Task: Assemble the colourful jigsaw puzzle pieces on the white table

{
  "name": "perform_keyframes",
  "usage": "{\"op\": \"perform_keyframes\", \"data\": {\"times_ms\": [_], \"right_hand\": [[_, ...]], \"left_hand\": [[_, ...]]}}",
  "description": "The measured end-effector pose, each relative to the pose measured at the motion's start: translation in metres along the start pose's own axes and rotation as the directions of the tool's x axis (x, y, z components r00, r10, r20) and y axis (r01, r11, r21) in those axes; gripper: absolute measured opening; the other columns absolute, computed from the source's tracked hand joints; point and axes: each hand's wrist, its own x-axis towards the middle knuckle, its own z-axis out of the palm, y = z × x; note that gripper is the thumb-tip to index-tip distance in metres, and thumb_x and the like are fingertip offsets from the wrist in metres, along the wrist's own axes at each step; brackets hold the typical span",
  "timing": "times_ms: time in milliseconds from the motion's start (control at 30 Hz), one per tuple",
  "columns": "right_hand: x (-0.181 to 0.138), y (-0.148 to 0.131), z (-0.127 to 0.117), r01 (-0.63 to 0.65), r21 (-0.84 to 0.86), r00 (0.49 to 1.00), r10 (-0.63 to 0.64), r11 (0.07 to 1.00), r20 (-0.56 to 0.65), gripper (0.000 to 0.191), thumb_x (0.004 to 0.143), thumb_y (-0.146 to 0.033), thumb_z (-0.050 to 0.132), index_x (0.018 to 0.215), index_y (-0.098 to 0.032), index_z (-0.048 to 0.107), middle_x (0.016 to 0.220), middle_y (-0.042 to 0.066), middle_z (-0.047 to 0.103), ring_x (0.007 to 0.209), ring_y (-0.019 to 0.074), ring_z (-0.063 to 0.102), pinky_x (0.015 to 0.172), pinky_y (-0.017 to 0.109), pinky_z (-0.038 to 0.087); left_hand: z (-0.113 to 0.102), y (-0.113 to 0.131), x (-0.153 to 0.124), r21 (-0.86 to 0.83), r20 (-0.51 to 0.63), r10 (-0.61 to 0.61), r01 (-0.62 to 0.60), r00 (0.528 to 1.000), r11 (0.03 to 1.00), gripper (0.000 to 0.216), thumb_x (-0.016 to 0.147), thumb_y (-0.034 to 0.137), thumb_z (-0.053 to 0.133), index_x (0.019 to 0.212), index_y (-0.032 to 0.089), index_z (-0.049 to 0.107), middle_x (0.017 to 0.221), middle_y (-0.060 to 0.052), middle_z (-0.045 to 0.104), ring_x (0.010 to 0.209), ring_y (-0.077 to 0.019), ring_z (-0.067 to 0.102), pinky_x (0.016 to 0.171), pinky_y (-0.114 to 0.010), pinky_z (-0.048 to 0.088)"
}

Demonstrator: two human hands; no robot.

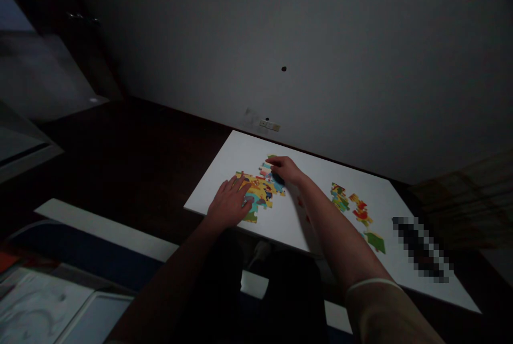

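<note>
Left hand [228, 205] flat, fingers spread on joined puzzle [260, 190] | right hand [285, 169] fingers curled, pressing its top edge

Two bare forearms reach up from the bottom of the frame, dim in the low light. The left hand [229, 204] sits left of centre, its arm bare as far as the lower edge shows. The right hand [286, 169] lies just above centre; its forearm is bare too, until a rolled, light-coloured sleeve with a pale cuff edge begins at lower right. Dark trousers cover the legs at bottom centre.
</note>
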Motion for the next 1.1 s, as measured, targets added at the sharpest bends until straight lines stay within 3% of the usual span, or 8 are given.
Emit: {"op": "perform_keyframes", "data": {"times_ms": [133, 267, 467, 633, 933, 1033, 1100], "right_hand": [[0.0, 0.003, 0.0, -0.014, 0.003, 1.0, 0.014, 1.0, 0.009, 0.025, 0.074, -0.025, 0.084, 0.099, -0.026, 0.088, 0.096, 0.007, 0.085, 0.083, 0.0245, 0.075, 0.079, 0.04, 0.064], [-0.001, 0.004, 0.0, -0.015, -0.008, 1.0, 0.015, 1.0, 0.022, 0.021, 0.075, -0.025, 0.084, 0.096, -0.024, 0.088, 0.094, 0.008, 0.084, 0.081, 0.024, 0.074, 0.077, 0.039, 0.063], [-0.003, -0.003, -0.001, 0.009, -0.053, 0.999, -0.006, 0.999, 0.048, 0.021, 0.074, -0.019, 0.082, 0.093, -0.025, 0.088, 0.098, 0.007, 0.086, 0.089, 0.0265, 0.075, 0.09, 0.043, 0.061], [-0.005, -0.01, -0.003, 0.073, -0.189, 0.993, -0.053, 0.979, 0.106, 0.027, 0.076, -0.014, 0.079, 0.096, -0.027, 0.089, 0.101, 0.007, 0.086, 0.089, 0.0269, 0.075, 0.091, 0.041, 0.058], [-0.032, -0.015, -0.001, 0.284, -0.456, 0.955, -0.207, 0.844, 0.213, 0.021, 0.093, -0.019, 0.069, 0.1, -0.024, 0.088, 0.11, 0.012, 0.085, 0.108, 0.0328, 0.075, 0.106, 0.047, 0.052], [-0.056, -0.013, 0.012, 0.304, -0.508, 0.952, -0.239, 0.806, 0.191, 0.031, 0.106, -0.033, 0.061, 0.123, -0.023, 0.085, 0.136, 0.015, 0.08, 0.131, 0.0358, 0.07, 0.119, 0.05, 0.047], [-0.073, -0.01, 0.025, 0.292, -0.54, 0.956, -0.221, 0.789, 0.194, 0.048, 0.11, -0.045, 0.056, 0.146, -0.02, 0.075, 0.161, 0.018, 0.065, 0.151, 0.0382, 0.057, 0.129, 0.053, 0.04]], "left_hand": [[0.0, 0.0, 0.0, -0.01, -0.007, -0.004, 0.004, 1.0, 1.0, 0.057, 0.11, 0.046, 0.051, 0.163, 0.025, 0.057, 0.181, -0.009, 0.041, 0.167, -0.0367, 0.036, 0.136, -0.06, 0.031], [0.0, 0.0, 0.0, -0.017, -0.005, -0.003, 0.003, 1.0, 1.0, 0.056, 0.111, 0.047, 0.05, 0.163, 0.026, 0.057, 0.181, -0.009, 0.042, 0.167, -0.0366, 0.037, 0.136, -0.06, 0.03], [-0.001, 0.0, 0.0, -0.009, -0.006, 0.007, -0.008, 1.0, 1.0, 0.057, 0.11, 0.045, 0.05, 0.163, 0.023, 0.058, 0.18, -0.011, 0.042, 0.167, -0.0379, 0.037, 0.136, -0.061, 0.03], [0.001, -0.001, 0.0, -0.011, -0.012, 0.002, -0.002, 1.0, 1.0, 0.057, 0.11, 0.045, 0.051, 0.163, 0.024, 0.058, 0.18, -0.011, 0.043, 0.167, -0.0377, 0.037, 0.136, -0.061, 0.03], [-0.001, 0.001, 0.0, 0.01, -0.007, 0.005, -0.005, 1.0, 1.0, 0.057, 0.11, 0.043, 0.053, 0.162, 0.022, 0.059, 0.181, -0.011, 0.041, 0.166, -0.0383, 0.038, 0.136, -0.06, 0.031], [-0.001, 0.001, 0.001, 0.0, -0.011, 0.006, -0.006, 1.0, 1.0, 0.056, 0.11, 0.044, 0.053, 0.162, 0.023, 0.059, 0.181, -0.011, 0.04, 0.166, -0.0375, 0.038, 0.135, -0.06, 0.032], [-0.002, 0.002, 0.001, 0.001, -0.012, 0.007, -0.007, 1.0, 1.0, 0.056, 0.11, 0.044, 0.053, 0.161, 0.023, 0.059, 0.181, -0.011, 0.041, 0.166, -0.037, 0.037, 0.135, -0.06, 0.032]]}}
